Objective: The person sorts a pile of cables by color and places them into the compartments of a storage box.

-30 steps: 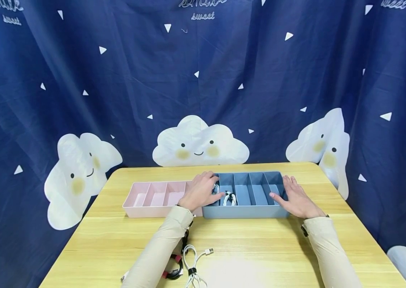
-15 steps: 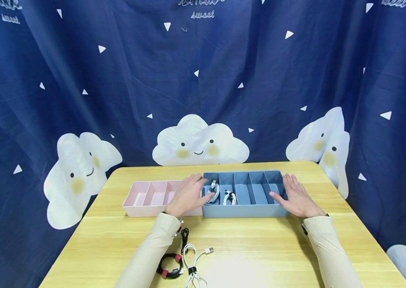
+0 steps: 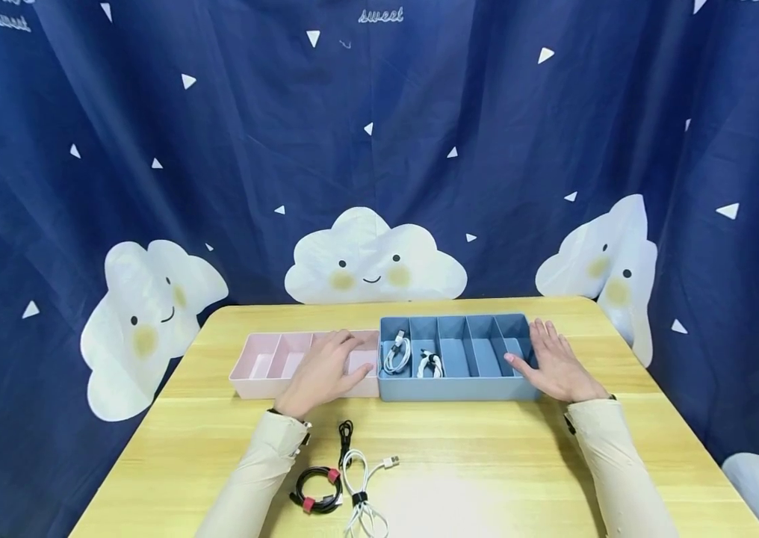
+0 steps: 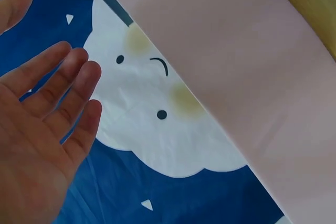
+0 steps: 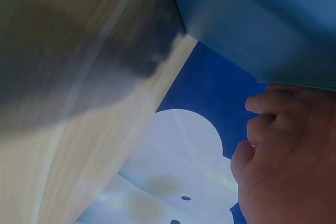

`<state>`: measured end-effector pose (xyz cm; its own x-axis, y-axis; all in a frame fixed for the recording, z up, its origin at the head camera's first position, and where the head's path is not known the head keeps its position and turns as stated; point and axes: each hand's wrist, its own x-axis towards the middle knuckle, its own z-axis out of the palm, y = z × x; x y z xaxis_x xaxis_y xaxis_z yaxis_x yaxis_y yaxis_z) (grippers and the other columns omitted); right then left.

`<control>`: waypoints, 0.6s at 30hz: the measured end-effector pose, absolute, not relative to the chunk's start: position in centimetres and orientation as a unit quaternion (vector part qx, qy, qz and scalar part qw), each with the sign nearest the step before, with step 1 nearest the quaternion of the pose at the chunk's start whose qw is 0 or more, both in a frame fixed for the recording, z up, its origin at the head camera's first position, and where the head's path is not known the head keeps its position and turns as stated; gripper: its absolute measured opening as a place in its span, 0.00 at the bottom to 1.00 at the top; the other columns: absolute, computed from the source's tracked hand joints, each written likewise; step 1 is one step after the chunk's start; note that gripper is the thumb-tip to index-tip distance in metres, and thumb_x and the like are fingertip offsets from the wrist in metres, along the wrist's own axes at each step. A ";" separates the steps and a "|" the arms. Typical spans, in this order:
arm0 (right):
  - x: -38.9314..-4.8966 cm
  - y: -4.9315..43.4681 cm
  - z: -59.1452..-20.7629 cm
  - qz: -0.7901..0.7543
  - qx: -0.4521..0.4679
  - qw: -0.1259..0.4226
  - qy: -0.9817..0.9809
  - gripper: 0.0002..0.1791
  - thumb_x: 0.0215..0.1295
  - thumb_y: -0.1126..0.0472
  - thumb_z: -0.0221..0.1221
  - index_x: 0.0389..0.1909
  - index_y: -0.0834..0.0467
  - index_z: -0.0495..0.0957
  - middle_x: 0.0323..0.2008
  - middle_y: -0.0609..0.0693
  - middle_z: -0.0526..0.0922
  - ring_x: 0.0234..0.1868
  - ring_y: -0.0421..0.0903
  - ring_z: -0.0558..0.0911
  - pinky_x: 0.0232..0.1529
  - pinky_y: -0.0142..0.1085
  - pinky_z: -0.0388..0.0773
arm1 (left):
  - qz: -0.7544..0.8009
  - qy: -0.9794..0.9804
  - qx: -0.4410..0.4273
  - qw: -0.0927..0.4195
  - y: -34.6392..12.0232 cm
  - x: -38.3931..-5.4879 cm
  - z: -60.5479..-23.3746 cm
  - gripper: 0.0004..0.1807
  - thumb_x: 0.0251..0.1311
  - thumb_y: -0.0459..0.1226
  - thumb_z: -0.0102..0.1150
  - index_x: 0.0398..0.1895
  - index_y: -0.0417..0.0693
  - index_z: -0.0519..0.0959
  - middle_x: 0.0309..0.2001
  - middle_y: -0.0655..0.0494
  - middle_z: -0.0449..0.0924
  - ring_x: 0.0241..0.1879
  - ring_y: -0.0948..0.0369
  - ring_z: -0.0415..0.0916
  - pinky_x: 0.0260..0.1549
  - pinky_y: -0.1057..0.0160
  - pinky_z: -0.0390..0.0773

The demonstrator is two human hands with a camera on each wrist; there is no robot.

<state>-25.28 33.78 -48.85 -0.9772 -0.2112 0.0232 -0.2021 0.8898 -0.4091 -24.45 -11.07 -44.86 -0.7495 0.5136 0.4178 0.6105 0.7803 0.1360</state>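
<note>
Because the left hand [image 3: 321,373], relaxed and without any object, has moved left of the blue box [image 3: 458,389], the white cable [image 3: 397,347] in the box's leftmost compartment [image 3: 391,326] seems already placed; the right hand [image 3: 559,369], widely spread, touches the box's right end.

Smooth matt plastic blue tray [image 3: 458,389], smooth pink plastic tray [image 3: 260,388], wood-grained, faintly glossy tabletop [image 3: 487,448], creased cloth curtain [image 3: 420,90], matt cloth sleeves [image 3: 252,471]
</note>
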 end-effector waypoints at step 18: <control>-25.3 33.8 -48.8 -0.214 -0.106 0.019 0.971 0.58 0.75 0.29 0.45 0.80 0.72 0.37 0.81 0.74 0.37 0.82 0.72 0.36 0.78 0.69 0.36 | -0.136 -0.931 -0.289 0.177 -15.0 -21.4 -46.0 0.26 0.66 0.53 0.64 0.57 0.43 0.83 0.59 0.49 0.83 0.56 0.49 0.82 0.57 0.47 0.82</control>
<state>-25.34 33.82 -48.77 -0.9770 -0.2131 0.0080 -0.1968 0.8862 -0.4195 -21.44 -15.01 -45.99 -0.7705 0.4898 0.4080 0.5858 0.7964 0.1502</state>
